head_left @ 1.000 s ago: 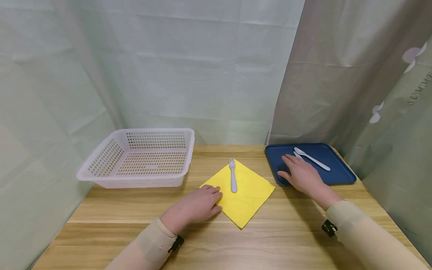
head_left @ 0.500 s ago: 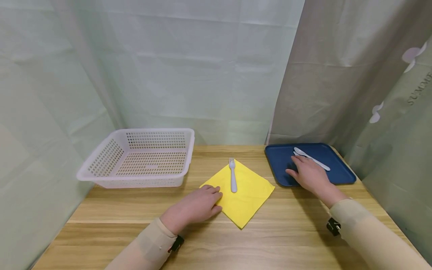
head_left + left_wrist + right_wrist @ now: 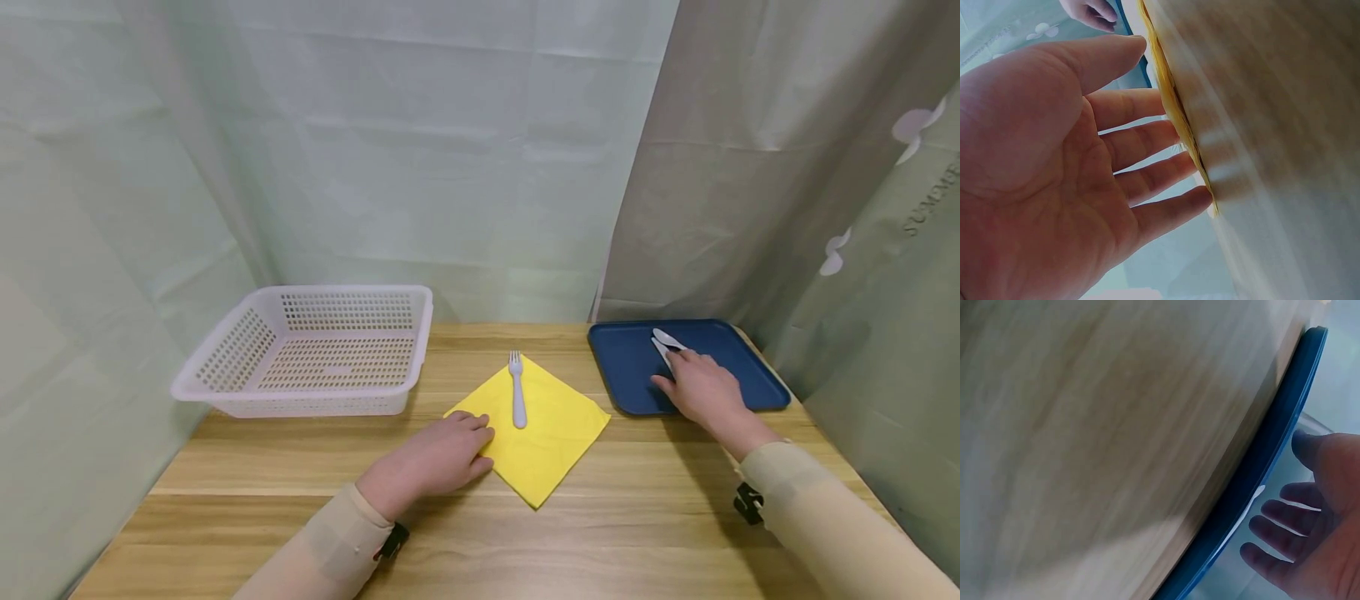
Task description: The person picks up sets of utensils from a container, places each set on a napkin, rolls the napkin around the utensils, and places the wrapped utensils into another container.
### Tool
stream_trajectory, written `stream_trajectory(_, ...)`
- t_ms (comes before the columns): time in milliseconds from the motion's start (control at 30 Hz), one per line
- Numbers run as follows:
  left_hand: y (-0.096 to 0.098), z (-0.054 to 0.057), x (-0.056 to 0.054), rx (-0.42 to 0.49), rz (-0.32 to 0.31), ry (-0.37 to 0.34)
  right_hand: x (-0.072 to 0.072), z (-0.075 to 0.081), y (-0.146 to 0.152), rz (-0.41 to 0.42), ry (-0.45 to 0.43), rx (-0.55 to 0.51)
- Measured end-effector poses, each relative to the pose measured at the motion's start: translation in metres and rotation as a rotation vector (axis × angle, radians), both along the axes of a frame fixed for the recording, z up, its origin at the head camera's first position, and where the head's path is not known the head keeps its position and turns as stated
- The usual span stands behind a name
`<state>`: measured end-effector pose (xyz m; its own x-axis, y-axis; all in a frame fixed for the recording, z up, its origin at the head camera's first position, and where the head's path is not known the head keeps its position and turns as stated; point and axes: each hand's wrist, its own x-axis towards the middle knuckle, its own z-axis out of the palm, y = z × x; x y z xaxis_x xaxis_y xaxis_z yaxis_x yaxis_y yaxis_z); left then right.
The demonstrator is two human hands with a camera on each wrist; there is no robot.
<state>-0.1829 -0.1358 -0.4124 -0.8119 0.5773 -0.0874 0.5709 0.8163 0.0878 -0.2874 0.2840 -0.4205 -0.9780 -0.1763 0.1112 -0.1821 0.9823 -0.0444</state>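
Note:
A folded yellow napkin [image 3: 555,425] lies like a diamond on the table, with a pale plastic fork [image 3: 518,392] on top of it. My left hand [image 3: 438,454] touches the napkin's left edge with extended fingertips; in the left wrist view those fingers [image 3: 1147,140] are spread and the palm holds nothing. My right hand [image 3: 705,385] hovers over the blue tray [image 3: 626,371], its fingers apart and loosely bent. Beneath it lie a white spoon [image 3: 666,337] and a second slim white utensil [image 3: 662,353], both partly covered by the hand, so the second one's kind is unclear.
A white perforated plastic basket [image 3: 337,367] stands at the back left of the wooden table [image 3: 570,550]. Pale curtains [image 3: 450,167] hang close behind the table and along both sides. The tray's right side lies near the right curtain.
My right hand has shifted rightward over the tray, now covering the spoon's handle and showing more of the second utensil. My left hand, the napkin and the fork have stayed put.

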Motion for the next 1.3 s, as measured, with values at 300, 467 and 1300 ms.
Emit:
stream_trajectory(300,0.0,0.0,0.0,-0.006,0.0,-0.007,-0.003,-0.005,0.009,-0.039,-0.036,-0.005)
stream_trajectory(467,-0.001,-0.001,0.0,-0.008,-0.005,-0.001,-0.003,-0.006,0.011,-0.041,-0.034,-0.015)
stream_trajectory(1300,-0.001,-0.002,-0.001,-0.013,-0.02,0.022,-0.007,-0.005,0.011,-0.026,-0.014,-0.012)
